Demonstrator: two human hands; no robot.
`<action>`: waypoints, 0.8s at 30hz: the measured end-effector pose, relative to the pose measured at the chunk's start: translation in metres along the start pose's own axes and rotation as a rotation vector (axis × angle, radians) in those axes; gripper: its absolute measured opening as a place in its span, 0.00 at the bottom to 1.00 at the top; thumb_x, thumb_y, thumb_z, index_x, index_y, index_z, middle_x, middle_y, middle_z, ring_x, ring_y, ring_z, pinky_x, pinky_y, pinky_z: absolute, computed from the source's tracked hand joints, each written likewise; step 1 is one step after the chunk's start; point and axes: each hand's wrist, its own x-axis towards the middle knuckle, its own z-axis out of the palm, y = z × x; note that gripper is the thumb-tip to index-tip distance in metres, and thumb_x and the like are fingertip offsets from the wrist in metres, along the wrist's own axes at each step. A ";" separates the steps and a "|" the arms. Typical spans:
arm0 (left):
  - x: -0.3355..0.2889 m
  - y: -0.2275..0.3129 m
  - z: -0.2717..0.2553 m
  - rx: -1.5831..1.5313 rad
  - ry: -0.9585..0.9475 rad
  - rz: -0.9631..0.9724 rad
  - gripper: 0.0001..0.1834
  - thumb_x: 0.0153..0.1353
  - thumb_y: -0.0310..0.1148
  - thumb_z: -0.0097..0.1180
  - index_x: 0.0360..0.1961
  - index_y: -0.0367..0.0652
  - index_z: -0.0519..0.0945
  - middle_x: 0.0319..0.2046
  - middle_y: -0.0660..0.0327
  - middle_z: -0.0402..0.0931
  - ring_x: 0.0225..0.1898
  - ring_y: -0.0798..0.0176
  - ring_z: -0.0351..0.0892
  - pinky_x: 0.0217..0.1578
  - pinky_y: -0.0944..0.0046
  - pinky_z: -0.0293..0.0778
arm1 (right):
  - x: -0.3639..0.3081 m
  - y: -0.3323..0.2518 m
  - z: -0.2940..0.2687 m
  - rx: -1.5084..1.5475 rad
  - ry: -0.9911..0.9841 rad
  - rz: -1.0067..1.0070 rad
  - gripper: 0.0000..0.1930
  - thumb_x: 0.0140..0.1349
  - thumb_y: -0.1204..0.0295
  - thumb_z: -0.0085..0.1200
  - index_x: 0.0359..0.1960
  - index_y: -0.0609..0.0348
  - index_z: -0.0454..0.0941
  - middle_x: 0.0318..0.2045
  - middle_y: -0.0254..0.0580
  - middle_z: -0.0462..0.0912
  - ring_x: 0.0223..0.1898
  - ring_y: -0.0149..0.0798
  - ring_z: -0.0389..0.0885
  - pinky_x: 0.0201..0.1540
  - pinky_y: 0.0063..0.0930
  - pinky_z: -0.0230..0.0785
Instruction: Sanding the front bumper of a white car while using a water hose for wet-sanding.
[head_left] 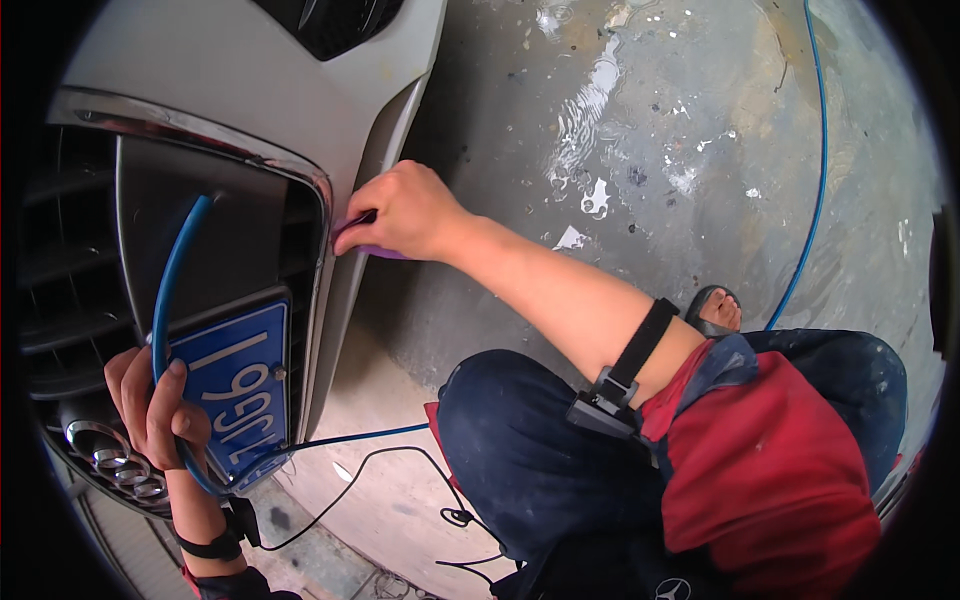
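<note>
**Head view: blue hose [160,310] in the left hand [150,405], purple pad [383,252] in the right hand [410,210]**

In the head view, a person crouches at the front end of a white car. The left hand is clamped on the blue hose, fingers curled around it, in front of the grille [75,300]. The hose's free end arcs up over a dark panel [240,215]; whether it touches that panel I cannot tell. Below the hand the hose bends past the lower end of the blue number plate [245,375], then runs rightward toward the person's knee.

The right hand is pinched on the purple pad — thin, mostly hidden by the fingers, perhaps a cloth — and holds it at the edge of the bumper [343,290], just beside the chrome trim [200,140] that frames the grille. A row of chrome rings [115,462] sits on the grille below the left hand.

A black strap [645,345] with a buckle circles the right forearm near the elbow; a black band [210,546] circles the left wrist, with a black cable [352,482] near it. The sleeve [770,440] is red, the trousers [540,440] dark blue. Beyond them, a sandalled foot [718,310] rests on the grey floor [490,130] — wet and shiny in patches — near another stretch of blue hose [823,150].
</note>
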 end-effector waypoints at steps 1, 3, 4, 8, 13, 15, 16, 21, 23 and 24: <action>-0.002 -0.001 0.001 -0.002 0.004 0.001 0.26 0.84 0.49 0.40 0.52 0.39 0.84 0.45 0.44 0.85 0.46 0.42 0.84 0.45 0.48 0.82 | 0.003 -0.002 0.000 -0.055 -0.053 0.005 0.17 0.47 0.55 0.81 0.29 0.54 0.92 0.25 0.41 0.89 0.27 0.46 0.88 0.36 0.33 0.79; -0.001 -0.001 -0.007 0.034 -0.006 0.013 0.26 0.84 0.50 0.40 0.52 0.40 0.84 0.45 0.45 0.85 0.46 0.42 0.84 0.45 0.48 0.82 | 0.019 0.004 -0.018 0.053 0.079 -0.035 0.17 0.46 0.56 0.81 0.31 0.53 0.93 0.25 0.41 0.89 0.27 0.43 0.88 0.36 0.31 0.79; -0.001 -0.001 -0.008 0.039 -0.015 0.005 0.27 0.84 0.50 0.40 0.52 0.40 0.84 0.45 0.44 0.84 0.46 0.42 0.84 0.45 0.48 0.82 | 0.028 0.004 -0.037 0.005 0.073 -0.004 0.17 0.47 0.57 0.81 0.33 0.54 0.93 0.27 0.41 0.90 0.27 0.39 0.89 0.35 0.28 0.79; 0.001 0.001 -0.005 0.031 0.005 -0.002 0.27 0.84 0.50 0.40 0.53 0.39 0.84 0.44 0.44 0.85 0.45 0.41 0.84 0.45 0.47 0.82 | 0.046 0.015 -0.079 -0.057 0.290 0.101 0.14 0.51 0.61 0.79 0.35 0.56 0.93 0.26 0.40 0.91 0.26 0.33 0.88 0.35 0.28 0.78; 0.012 0.004 0.006 -0.028 0.033 0.020 0.24 0.83 0.47 0.43 0.51 0.38 0.83 0.44 0.43 0.84 0.43 0.41 0.83 0.42 0.47 0.81 | 0.030 0.024 -0.082 0.036 0.776 0.404 0.19 0.62 0.66 0.72 0.48 0.67 0.87 0.40 0.49 0.92 0.37 0.37 0.90 0.45 0.34 0.81; 0.014 0.003 -0.001 -0.031 0.019 0.024 0.23 0.83 0.47 0.43 0.51 0.38 0.83 0.43 0.43 0.84 0.43 0.41 0.83 0.42 0.47 0.81 | 0.023 0.020 -0.059 0.346 0.839 0.449 0.18 0.63 0.71 0.68 0.52 0.68 0.82 0.43 0.48 0.90 0.42 0.35 0.89 0.46 0.32 0.81; 0.014 0.004 -0.003 -0.020 0.012 0.020 0.23 0.83 0.46 0.43 0.51 0.39 0.83 0.43 0.43 0.84 0.43 0.42 0.83 0.42 0.48 0.80 | 0.019 0.015 -0.049 0.445 0.828 0.504 0.16 0.63 0.73 0.66 0.50 0.67 0.80 0.43 0.46 0.89 0.43 0.35 0.88 0.46 0.31 0.80; 0.015 0.004 -0.003 -0.034 0.006 0.018 0.21 0.82 0.45 0.46 0.52 0.39 0.83 0.43 0.43 0.83 0.42 0.43 0.82 0.42 0.47 0.79 | 0.006 0.008 -0.051 0.545 0.667 0.738 0.10 0.65 0.79 0.62 0.30 0.61 0.71 0.35 0.41 0.86 0.42 0.32 0.87 0.39 0.28 0.77; 0.023 0.003 0.003 -0.066 0.010 0.035 0.20 0.82 0.44 0.46 0.51 0.39 0.83 0.42 0.43 0.83 0.42 0.43 0.81 0.43 0.46 0.79 | 0.009 0.019 -0.046 0.627 0.794 0.585 0.14 0.66 0.76 0.62 0.27 0.58 0.67 0.29 0.38 0.82 0.36 0.31 0.84 0.35 0.31 0.74; 0.025 0.002 0.000 -0.090 -0.005 0.023 0.20 0.82 0.45 0.45 0.50 0.39 0.82 0.42 0.44 0.82 0.44 0.43 0.81 0.45 0.46 0.78 | 0.012 0.019 -0.041 0.544 0.811 0.576 0.15 0.66 0.75 0.63 0.27 0.59 0.67 0.27 0.38 0.80 0.33 0.33 0.82 0.35 0.32 0.73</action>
